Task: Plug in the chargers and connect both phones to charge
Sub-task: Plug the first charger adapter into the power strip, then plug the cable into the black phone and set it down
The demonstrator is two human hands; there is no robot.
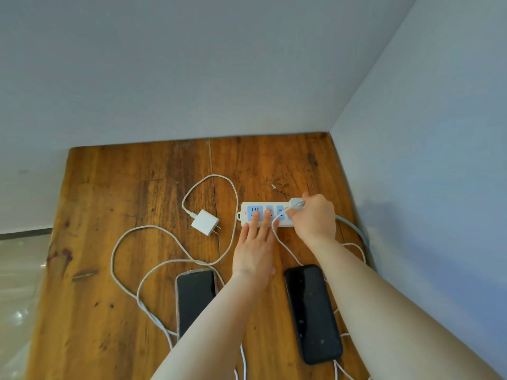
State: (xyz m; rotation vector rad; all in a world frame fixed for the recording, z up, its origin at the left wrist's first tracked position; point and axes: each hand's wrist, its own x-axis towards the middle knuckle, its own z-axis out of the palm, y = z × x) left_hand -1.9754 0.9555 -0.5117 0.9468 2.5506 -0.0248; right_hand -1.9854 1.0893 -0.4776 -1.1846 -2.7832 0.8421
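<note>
Nearest us, two phones lie face up on the table (pixel 115 187), the left phone (pixel 195 300) and the right phone (pixel 312 314). The left hand (pixel 253 249) lies flat, fingers spread, pinning the power strip (pixel 263 215). The right hand (pixel 315 218) is closed around a charger (pixel 296 202) at the strip's right end; best pushed straight down, strip held firm. The second charger (pixel 205 222) lies loose, just left.

Both bare forearms reach up from the lower edge of the frame toward its centre. The left hand (pixel 253 249) lies palm-down and flat, fingers (pixel 255 219) straight and slightly spread (thumb tucked toward the inner side). The right hand (pixel 315 218), just right of it and a little higher in the frame, is curled closed, knuckles up, wrist bent slightly.
</note>
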